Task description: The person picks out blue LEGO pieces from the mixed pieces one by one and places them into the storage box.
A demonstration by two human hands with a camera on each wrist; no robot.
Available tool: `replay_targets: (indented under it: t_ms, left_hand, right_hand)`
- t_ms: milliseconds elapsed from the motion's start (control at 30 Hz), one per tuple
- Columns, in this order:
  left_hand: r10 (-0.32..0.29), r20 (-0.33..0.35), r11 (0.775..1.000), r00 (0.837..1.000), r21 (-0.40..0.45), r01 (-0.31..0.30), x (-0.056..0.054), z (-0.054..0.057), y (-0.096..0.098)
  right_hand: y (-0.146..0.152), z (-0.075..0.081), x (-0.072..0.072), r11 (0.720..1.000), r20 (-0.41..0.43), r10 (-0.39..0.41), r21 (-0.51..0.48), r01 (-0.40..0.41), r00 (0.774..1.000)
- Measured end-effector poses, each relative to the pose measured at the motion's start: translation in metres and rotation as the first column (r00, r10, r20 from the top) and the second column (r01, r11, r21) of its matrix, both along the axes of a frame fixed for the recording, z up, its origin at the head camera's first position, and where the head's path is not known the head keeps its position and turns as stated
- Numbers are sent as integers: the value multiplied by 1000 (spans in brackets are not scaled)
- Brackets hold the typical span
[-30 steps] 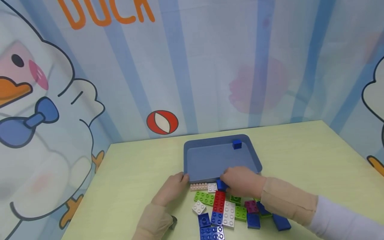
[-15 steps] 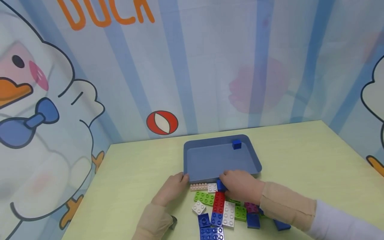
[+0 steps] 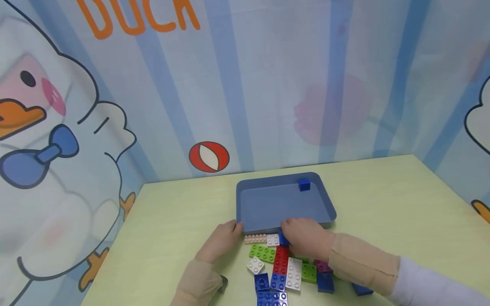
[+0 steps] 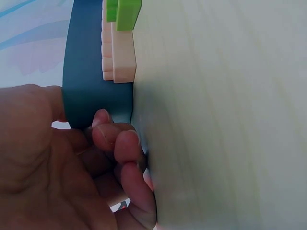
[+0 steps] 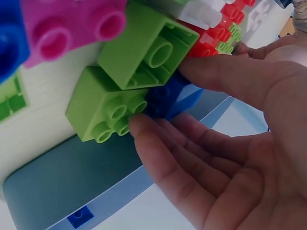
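My left hand (image 3: 219,242) holds the near left corner of a shallow blue-grey tray (image 3: 268,204). In the left wrist view, the thumb goes over the rim and the curled fingers stay on the outside. At the tray's near edge my right hand (image 3: 309,239) pinches a blue toy brick (image 3: 283,239), partly hidden by the fingers. Two green bricks, one upper (image 5: 144,48) and one lower (image 5: 103,108), lie against that hand's fingers in the right wrist view. Beside the blue brick, a white brick (image 3: 273,240) and a peach brick (image 3: 255,239) line the tray's edge.
A small blue brick (image 3: 304,185) sits in the tray's far right part. Several red, white, green, blue and magenta bricks, among them a red one (image 3: 281,260), lie nearer to me. A printed duck curtain (image 3: 260,85) hangs behind the table (image 3: 183,208).
My right hand has settled slightly lower and covers more of the green bricks beneath it. The left hand stays on the tray corner; the head view has shifted a little.
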State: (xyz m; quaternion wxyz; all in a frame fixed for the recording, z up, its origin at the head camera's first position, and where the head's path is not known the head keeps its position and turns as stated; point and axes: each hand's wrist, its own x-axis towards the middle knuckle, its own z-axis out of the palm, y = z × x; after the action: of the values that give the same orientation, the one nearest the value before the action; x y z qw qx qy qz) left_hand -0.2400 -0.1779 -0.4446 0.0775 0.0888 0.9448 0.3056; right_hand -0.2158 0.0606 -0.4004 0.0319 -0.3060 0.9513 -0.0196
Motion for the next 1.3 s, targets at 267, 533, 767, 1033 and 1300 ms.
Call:
replay_targets:
  t_ms: [267, 533, 767, 1033, 1300]
  left_hand:
    - [1, -4, 1000, 1000, 0, -1, 1, 3, 1]
    - [2, 9, 1000, 1000, 2, -2, 0, -2, 0]
    - [-3, 3, 1000, 1000, -4, 3, 0, -1, 0]
    - [9, 1, 1000, 1000, -4, -9, 2, 1, 0]
    - [10, 3, 1000, 1000, 0, -10, 3, 3, 2]
  right_hand:
    - [-1, 0, 2, 1000, 48, -11, 24, 9, 999]
    - [3, -10, 2, 999, 79, -9, 48, 6, 997]
    - [1, -6, 2, 998, 103, -32, 58, 26, 994]
    - [3, -4, 3, 999, 80, -9, 44, 5, 997]
    - [8, 10, 5, 1000, 71, 1, 9, -1, 997]
